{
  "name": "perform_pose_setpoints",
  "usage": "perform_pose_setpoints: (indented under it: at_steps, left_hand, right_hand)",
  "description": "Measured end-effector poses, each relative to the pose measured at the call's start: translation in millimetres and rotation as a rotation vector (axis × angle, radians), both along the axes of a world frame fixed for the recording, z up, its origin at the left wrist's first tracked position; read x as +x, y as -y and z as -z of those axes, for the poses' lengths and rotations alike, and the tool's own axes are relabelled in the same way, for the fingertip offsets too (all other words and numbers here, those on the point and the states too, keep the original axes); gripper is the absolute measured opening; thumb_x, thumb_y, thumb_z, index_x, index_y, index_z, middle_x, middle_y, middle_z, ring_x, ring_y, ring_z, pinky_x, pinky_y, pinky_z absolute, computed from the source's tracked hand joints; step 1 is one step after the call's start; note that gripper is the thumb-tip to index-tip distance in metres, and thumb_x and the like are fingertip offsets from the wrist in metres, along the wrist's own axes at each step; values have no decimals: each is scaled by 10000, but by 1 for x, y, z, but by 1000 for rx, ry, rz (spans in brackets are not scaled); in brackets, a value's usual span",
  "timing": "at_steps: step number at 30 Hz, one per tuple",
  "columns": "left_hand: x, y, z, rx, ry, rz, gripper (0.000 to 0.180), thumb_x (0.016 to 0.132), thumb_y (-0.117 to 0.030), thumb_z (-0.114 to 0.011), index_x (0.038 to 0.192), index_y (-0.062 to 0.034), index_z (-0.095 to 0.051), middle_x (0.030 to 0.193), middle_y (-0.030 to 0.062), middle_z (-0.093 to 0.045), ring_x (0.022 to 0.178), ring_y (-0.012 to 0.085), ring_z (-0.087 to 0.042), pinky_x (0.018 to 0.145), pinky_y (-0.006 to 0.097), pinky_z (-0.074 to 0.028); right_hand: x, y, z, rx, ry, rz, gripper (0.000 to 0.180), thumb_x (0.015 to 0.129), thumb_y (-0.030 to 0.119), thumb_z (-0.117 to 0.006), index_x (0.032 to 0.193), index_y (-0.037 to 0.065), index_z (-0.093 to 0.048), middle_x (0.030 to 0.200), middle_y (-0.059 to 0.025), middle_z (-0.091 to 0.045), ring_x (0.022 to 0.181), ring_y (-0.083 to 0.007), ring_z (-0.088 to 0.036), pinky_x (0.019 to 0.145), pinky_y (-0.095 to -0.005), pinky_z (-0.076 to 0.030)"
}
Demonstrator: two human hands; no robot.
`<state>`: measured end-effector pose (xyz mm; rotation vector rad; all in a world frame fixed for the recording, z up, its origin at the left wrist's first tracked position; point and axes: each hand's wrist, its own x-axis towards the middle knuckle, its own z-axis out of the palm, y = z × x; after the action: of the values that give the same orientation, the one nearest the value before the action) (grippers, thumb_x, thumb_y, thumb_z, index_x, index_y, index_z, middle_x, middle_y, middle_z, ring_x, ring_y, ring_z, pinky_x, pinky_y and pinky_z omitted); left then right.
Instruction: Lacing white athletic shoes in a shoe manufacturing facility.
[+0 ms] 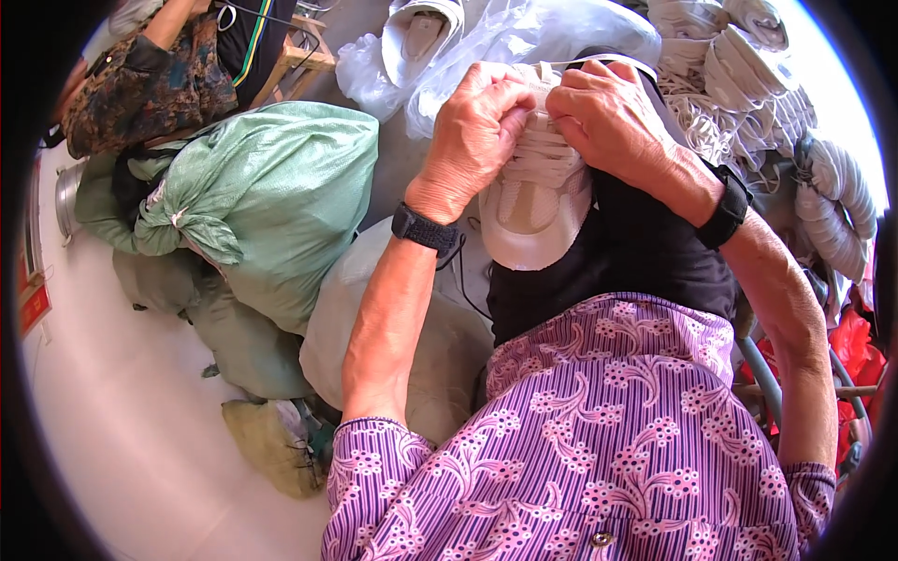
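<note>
Behind you green sacks (271, 187) crowd; both hands, left hand (477, 126) and right hand (613, 117), pinch the white shoe (538, 201) laces; pulling unevenly may loosen them.

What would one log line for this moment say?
left hand: gripping laces | right hand: gripping laces | white shoe: on lap, toe toward person | green sack: left

A tied green woven sack (271, 196) bulges at left on the floor, a grey sack (412, 337) just beside it at centre. Clear plastic bags (524, 42) lie at top. A red sign (33, 304), perhaps a label, sits at the left edge.
</note>
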<state>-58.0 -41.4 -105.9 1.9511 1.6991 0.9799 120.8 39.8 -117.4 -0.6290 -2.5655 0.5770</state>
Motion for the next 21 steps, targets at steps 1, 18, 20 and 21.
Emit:
perform_pose_setpoints:
  at_steps: [1, 18, 20, 21]
  left_hand:
    - [1, 0, -1, 12, -49, 7, 116, 802, -28, -638, 915, -56, -644, 979, 100, -592, 827, 251, -602, 710, 334, -504]
    - [5, 2, -16, -33, -172, 83, 162, 798, -47, -658, 956, -30, -629, 863, 128, -596, 788, 291, -601, 682, 338, -488]
    - [1, 1, -17, -130, -318, 53, 174, 823, -122, -637, 970, -29, -632, 907, 174, -623, 837, 324, -627, 734, 385, -512]
    - [-1, 1, -18, -114, -310, 61, 174, 823, -122, -637, 970, -29, -632, 907, 174, -623, 837, 324, -627, 734, 385, -512]
  right_hand:
    - [0, 0, 0, -22, 32, -20, 56, 744, 127, -581, 762, 83, -609, 821, -57, -589, 887, -256, -554, 813, -431, -367]
    - [-9, 0, -3, 2, 211, 0, 90, 716, 119, -574, 721, 52, -635, 777, -92, -638, 844, -260, -590, 795, -430, -369]
    - [-13, 2, -5, -7, 255, 68, 113, 710, 145, -577, 719, 55, -644, 781, -94, -653, 859, -258, -599, 808, -434, -374]
    - [-14, 3, -5, 0, 257, 78, 113, 710, 145, -577, 719, 55, -644, 781, -94, -653, 859, -258, -599, 808, -434, -374]
